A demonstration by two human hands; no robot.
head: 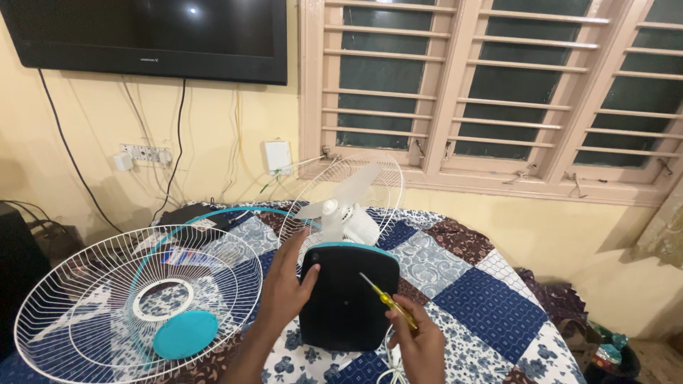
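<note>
Patchwork bedspread (491, 306): left hand (284, 288) spread against fan base (348, 299); right hand (420, 345) apparently pinching yellow screwdriver (388, 301).

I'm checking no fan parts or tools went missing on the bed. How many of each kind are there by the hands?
Wire fan guards: 2 (loose front guard, rear guard on the fan)
Fan bases: 1 (dark base, left hand on it)
Blade sets: 1 (white blades)
Screwdrivers: 1 (yellow screwdriver in the right hand)
Total: 5
</note>
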